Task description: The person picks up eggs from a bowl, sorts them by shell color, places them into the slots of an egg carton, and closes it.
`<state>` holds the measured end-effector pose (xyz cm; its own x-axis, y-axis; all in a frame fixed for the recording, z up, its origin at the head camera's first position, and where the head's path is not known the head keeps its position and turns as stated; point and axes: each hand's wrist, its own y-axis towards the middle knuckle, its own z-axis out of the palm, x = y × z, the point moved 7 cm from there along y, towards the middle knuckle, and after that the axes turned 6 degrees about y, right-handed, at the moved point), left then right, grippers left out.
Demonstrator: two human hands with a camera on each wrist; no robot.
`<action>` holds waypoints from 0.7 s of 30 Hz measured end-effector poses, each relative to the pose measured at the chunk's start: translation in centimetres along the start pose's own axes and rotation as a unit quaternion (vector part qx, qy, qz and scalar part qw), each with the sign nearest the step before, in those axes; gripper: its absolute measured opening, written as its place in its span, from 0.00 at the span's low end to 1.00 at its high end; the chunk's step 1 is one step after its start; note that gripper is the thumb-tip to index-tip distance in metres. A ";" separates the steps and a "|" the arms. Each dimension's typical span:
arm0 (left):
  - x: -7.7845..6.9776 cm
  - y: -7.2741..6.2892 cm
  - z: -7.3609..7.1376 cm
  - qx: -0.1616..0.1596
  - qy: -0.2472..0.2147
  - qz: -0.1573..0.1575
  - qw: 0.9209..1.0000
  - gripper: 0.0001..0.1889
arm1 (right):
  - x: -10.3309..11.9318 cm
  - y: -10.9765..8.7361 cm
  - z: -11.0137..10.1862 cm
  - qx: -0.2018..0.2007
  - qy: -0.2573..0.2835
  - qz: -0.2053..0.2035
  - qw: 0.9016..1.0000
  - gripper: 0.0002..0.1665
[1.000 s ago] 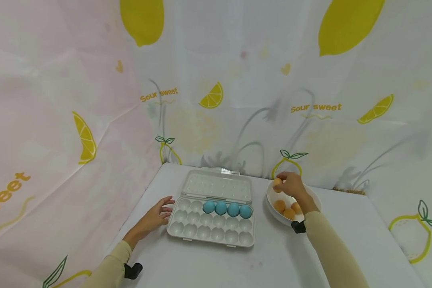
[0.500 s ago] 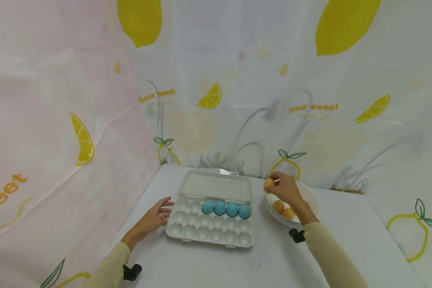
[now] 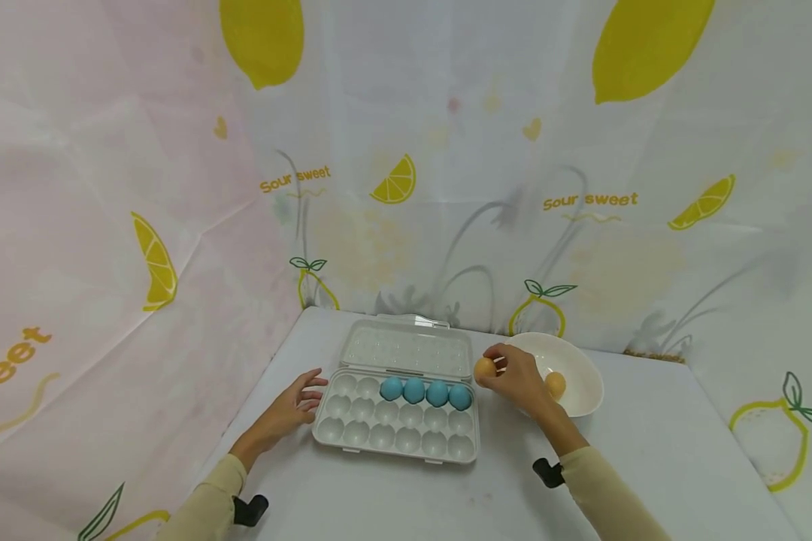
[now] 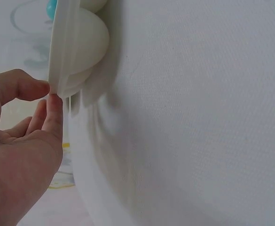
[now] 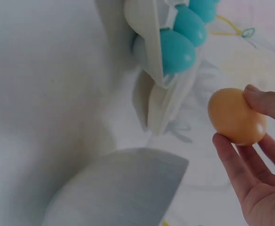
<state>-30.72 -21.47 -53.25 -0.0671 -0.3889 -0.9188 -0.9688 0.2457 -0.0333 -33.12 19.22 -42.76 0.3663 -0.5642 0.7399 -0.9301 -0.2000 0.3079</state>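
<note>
In the head view my right hand (image 3: 519, 376) holds an orange egg (image 3: 485, 371) between thumb and fingers, in the gap between the bowl and the egg box. The right wrist view shows this egg (image 5: 236, 116) gripped at the fingertips. A white egg box (image 3: 395, 415) lies with its clear lid (image 3: 406, 350) folded back. Several blue eggs (image 3: 414, 390) fill the right part of its back row. My left hand (image 3: 289, 412) is at the box's left edge, fingers spread; in the left wrist view, fingertips touch the box's rim (image 4: 57, 52).
A white bowl (image 3: 585, 383) stands to the right of the box, with an orange egg (image 3: 555, 385) visible inside; my right hand hides part of it. White cloth covers the table (image 3: 379, 503). A lemon-print backdrop (image 3: 433, 248) rises behind and at the left.
My right hand has carried the orange egg out of the bowl, leftward and towards me, to the box's right side. The left hand stays at the box's edge.
</note>
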 end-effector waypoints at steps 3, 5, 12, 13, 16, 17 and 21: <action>-0.1 0.1 0.0 0.001 0.003 0.000 1.000 0.46 | -0.1 -0.7 0.9 0.004 -0.001 0.007 1.000 0.23; -0.1 0.1 0.0 -0.001 0.002 -0.003 1.000 0.47 | -0.3 -1.1 1.5 0.008 0.001 0.009 1.000 0.22; 0.0 0.0 -0.1 0.005 -0.011 0.005 1.000 0.48 | -0.5 -2.3 3.6 0.025 0.024 0.007 0.999 0.20; 0.0 0.0 -0.1 0.004 -0.010 0.006 1.000 0.48 | -0.5 -2.5 3.8 0.027 0.025 0.004 0.999 0.20; -0.1 0.0 0.0 0.006 -0.007 0.005 1.000 0.47 | -0.3 -3.0 4.3 0.033 0.023 -0.006 0.999 0.21; 0.0 0.0 0.0 0.006 -0.008 0.003 1.000 0.48 | -0.3 -3.2 4.5 0.035 0.023 -0.009 0.999 0.21; -0.1 0.1 0.0 0.007 -0.015 0.004 1.000 0.48 | -0.3 -3.6 5.0 0.040 0.017 -0.016 0.999 0.21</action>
<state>-30.78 -21.42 -53.19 -0.0672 -0.3601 -0.9305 -0.9649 0.2606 -0.0311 -30.01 16.09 -47.07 0.3946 -0.5301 0.7505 -0.9168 -0.2818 0.2831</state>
